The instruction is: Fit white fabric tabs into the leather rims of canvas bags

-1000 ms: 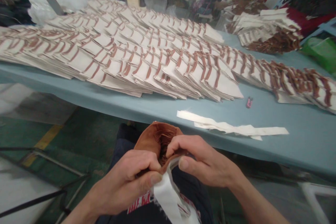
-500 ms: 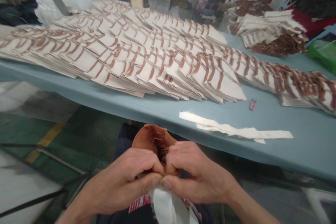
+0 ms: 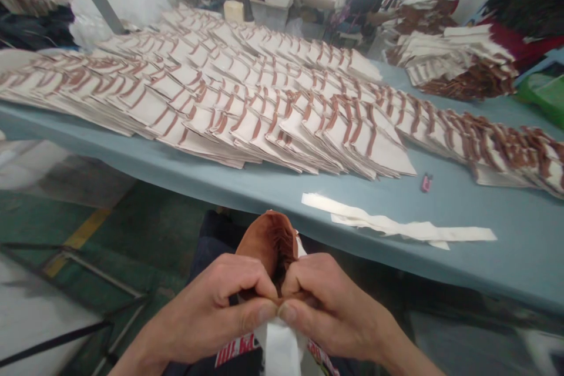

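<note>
A brown piece [image 3: 258,241] of suede-like material hangs on the near side of the table [image 3: 176,173], just short of its edge. Its far end curves open towards the table, showing dark, crumpled folds within. At the end away from the table, fingers [image 3: 253,312] pinch it where a flat white strip [image 3: 282,349] hangs down.
</note>
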`<state>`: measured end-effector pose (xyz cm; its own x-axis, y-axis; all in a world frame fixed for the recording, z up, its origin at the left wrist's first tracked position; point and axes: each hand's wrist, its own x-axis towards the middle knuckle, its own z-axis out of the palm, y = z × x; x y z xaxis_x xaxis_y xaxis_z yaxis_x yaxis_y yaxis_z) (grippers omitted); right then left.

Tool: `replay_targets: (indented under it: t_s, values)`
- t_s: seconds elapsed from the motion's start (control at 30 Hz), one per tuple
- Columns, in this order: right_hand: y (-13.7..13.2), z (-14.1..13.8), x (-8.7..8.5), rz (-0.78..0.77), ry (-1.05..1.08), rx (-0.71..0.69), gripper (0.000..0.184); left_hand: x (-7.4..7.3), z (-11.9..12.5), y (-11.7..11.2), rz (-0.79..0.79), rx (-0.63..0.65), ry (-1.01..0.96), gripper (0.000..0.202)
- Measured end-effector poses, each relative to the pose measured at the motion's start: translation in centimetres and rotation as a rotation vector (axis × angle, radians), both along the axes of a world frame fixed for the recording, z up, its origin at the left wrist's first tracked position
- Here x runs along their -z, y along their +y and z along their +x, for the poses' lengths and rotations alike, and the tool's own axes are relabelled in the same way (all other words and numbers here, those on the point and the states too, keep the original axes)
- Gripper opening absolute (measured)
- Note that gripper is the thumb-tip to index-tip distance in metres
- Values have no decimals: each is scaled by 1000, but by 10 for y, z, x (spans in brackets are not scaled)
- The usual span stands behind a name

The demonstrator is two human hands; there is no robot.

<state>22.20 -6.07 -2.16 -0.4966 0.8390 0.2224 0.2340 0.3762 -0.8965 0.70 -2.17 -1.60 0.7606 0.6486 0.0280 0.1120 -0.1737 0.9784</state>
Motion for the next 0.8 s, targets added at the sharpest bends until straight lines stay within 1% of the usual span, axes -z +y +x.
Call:
replay_targets:
  t_s: [0.07, 0.13, 0.23, 0.33, 0.43, 0.5, 0.63, 0.7, 0.8]
  values:
    - [-1, 5, -5, 21, -80, -13, 31, -3, -2, -3, 21, 31, 56, 19]
    - [-4, 5, -9, 94, -169, 1, 20, -3, -2, -7, 53, 31, 121, 18]
    - [-9, -2, -9, 266, -245, 73, 14, 0, -2, -12, 76, 13, 147, 19]
    - [-14, -11, -7, 347, -220, 126, 15, 4, -3, -15, 43, 34, 92, 21]
    - [-16, -14, -6, 336, -199, 142, 17, 5, -5, -18, 22, 55, 85, 20]
    - [-17, -13, -8, 316, -189, 141, 22, 2, -6, -18, 31, 62, 97, 18]
    - [-14, -4, -9, 268, -137, 18, 43, -4, -14, -14, 72, 107, 77, 22]
    - [-10, 2, -8, 276, -163, -2, 51, -4, -22, -11, 75, 122, 92, 26]
    - [-3, 9, -6, 297, -233, 8, 51, 3, -38, -7, 51, 49, 142, 30]
